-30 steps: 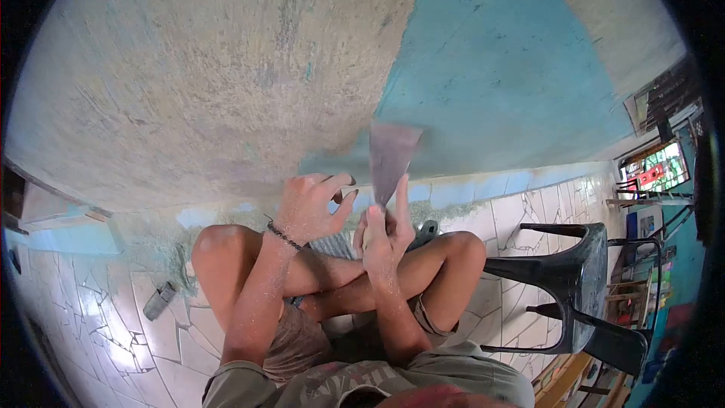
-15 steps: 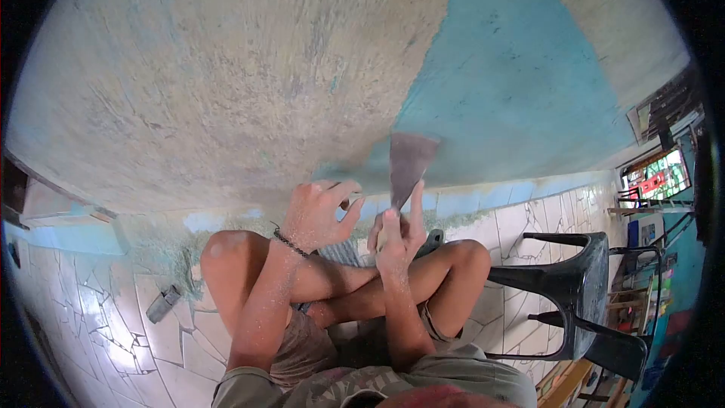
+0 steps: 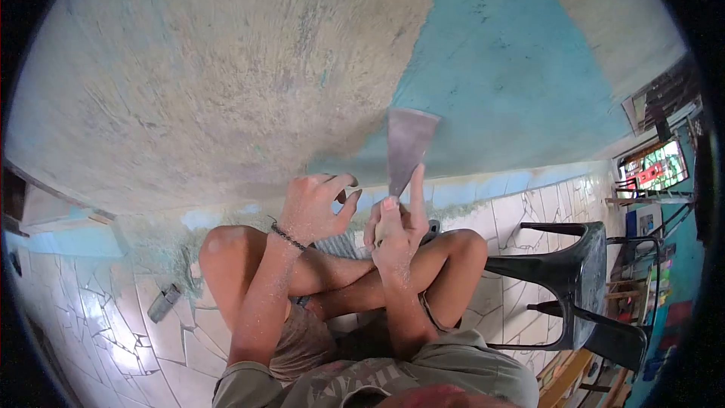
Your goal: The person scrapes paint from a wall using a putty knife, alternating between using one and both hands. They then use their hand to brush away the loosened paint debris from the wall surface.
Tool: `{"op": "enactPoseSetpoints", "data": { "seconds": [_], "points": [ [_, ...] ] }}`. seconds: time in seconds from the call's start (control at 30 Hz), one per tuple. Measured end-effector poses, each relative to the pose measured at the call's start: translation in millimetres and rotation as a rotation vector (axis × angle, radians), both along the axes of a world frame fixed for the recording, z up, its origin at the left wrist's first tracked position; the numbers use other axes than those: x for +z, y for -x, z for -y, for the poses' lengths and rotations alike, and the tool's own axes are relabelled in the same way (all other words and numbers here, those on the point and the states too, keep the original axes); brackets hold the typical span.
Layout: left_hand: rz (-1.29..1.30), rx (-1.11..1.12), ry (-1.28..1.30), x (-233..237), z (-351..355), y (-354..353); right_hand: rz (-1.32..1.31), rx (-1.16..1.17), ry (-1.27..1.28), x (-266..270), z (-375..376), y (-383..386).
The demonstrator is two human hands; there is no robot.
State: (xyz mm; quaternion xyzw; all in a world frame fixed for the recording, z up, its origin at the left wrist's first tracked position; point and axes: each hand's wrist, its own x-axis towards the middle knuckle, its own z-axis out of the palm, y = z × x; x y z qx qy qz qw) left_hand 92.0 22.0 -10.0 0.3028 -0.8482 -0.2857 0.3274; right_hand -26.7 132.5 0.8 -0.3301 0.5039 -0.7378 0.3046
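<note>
My right hand (image 3: 396,234) grips a scraper (image 3: 410,140) by its handle, the index finger stretched along the blade. The wide grey blade points up, its edge over the blue paint (image 3: 498,83) of the wall near where bare plaster (image 3: 249,75) begins. My left hand (image 3: 316,208), dusty and wearing a dark bracelet, hovers in front of the wall's lower part. Its fingers are loosely bent, with a gap between them and the thumb, and nothing shows in it.
A black chair (image 3: 585,287) lies on its side or appears sideways at the right. On the cracked-tile floor (image 3: 113,317) at the left rests a small grey block-like object (image 3: 163,303). My crossed legs (image 3: 340,279) are between wall and body.
The scraper and my right hand have moved slightly up the wall, and the blade's face catches more light. My left hand has shifted a little up and left.
</note>
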Motion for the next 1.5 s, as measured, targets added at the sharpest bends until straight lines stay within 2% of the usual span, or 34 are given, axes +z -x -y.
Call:
{"op": "enactPoseSetpoints", "data": {
  "seconds": [0.07,0.13,0.17,0.3,0.37,0.47,0.57,0.67,0.77,0.87,0.97,1.07,1.23,1.37,1.47,1.5],
  "points": [
    [-0.038,-0.002,0.004,-2,1,1,-0.029,0.000,-0.063,-19,-10,0],
    [-0.060,0.003,0.014,-2,5,2,-0.034,0.009,-0.112,-14,-11,2],
    [-0.060,0.003,0.008,-5,4,2,0.054,0.020,-0.133,-12,-16,1],
    [0.002,-0.012,0.011,-6,-3,2,-0.020,-0.019,-0.157,-18,-20,0],
    [-0.046,-0.016,0.038,-6,-4,5,-0.055,-0.020,-0.141,-29,-16,5],
    [-0.038,-0.010,0.063,-9,0,7,-0.050,-0.045,-0.161,-16,-18,-2],
    [-0.014,-0.009,0.069,-9,-4,9,-0.211,-0.079,-0.101,-36,-17,2],
    [-0.016,-0.010,0.074,-5,-4,9,-0.116,-0.071,-0.116,-32,-12,-2],
    [0.014,-0.020,0.027,-5,-6,11,-0.084,-0.081,-0.058,2,0,-2],
    [0.032,-0.046,0.019,-6,-7,11,-0.030,-0.045,0.086,17,9,2],
    [-0.012,-0.017,0.018,-7,-3,11,-0.159,-0.079,-0.003,-18,0,6],
    [-0.043,0.001,0.027,-6,0,8,-0.176,-0.075,-0.018,-36,-2,6],
    [0.032,-0.022,-0.025,-4,-5,6,-0.163,-0.105,0.004,6,8,2],
    [-0.001,-0.019,-0.017,-7,1,8,-0.206,-0.064,-0.020,-28,-3,5],
    [0.020,-0.004,-0.008,-8,2,9,-0.109,-0.036,-0.016,-1,-2,3],
    [0.042,-0.001,-0.013,-9,-1,9,-0.077,-0.042,-0.003,23,7,3]
  ]
}}
